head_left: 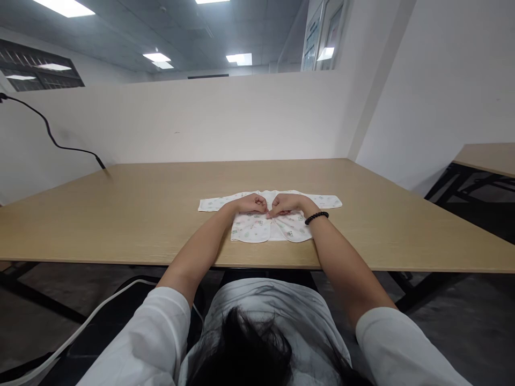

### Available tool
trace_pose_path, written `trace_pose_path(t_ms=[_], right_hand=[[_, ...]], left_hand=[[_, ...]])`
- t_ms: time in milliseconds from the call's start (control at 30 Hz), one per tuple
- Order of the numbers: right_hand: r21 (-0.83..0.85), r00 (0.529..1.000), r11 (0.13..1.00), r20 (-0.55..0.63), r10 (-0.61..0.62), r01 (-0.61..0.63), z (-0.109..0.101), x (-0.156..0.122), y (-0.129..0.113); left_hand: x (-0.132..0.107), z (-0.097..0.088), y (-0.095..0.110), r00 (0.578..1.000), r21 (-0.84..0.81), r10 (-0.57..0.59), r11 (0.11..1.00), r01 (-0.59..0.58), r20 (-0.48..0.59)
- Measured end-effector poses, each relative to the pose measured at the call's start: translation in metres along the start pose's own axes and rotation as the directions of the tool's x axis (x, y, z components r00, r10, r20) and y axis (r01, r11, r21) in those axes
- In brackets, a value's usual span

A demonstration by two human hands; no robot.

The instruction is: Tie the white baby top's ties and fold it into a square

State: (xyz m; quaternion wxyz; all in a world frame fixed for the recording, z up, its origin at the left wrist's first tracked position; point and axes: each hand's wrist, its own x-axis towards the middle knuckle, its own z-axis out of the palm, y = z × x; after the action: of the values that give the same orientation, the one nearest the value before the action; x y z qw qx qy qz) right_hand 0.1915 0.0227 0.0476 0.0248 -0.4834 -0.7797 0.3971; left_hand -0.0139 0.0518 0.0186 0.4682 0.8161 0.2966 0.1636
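A small white baby shirt (251,229) with a pale print lies flat on the wooden table (120,214), sleeves spread to both sides. My left hand (251,203) and my right hand (286,204) meet at the middle of the shirt's front. Both are curled, each pinching the front opening's edges where they come together. A black bead bracelet (316,216) circles my right wrist.
A black cable (52,140) hangs over the white partition at the far left and reaches the table's back corner. Another table (486,156) stands to the right. A white cord (72,338) runs under the table's near edge at the lower left.
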Motion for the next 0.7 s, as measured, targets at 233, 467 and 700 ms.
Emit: trace_pose_path(t_ms=[233,467,700], right_hand=[[-0.094,0.954,0.974,0.201,0.223,-0.208,0.001,-0.002,-0.006],[0.012,0.978,0.989,0.148,0.144,-0.147,-0.004,-0.004,-0.002],[0.130,0.981,0.985,0.176,0.085,-0.109,-0.011,-0.002,0.005]], left_hand=[[-0.010,0.001,0.017,0.976,0.069,-0.040,0.997,0.025,0.215],[-0.005,0.008,0.018,0.982,0.162,0.008,0.986,-0.039,0.188],[-0.002,0.012,0.018,0.984,0.173,0.023,0.983,-0.054,0.177]])
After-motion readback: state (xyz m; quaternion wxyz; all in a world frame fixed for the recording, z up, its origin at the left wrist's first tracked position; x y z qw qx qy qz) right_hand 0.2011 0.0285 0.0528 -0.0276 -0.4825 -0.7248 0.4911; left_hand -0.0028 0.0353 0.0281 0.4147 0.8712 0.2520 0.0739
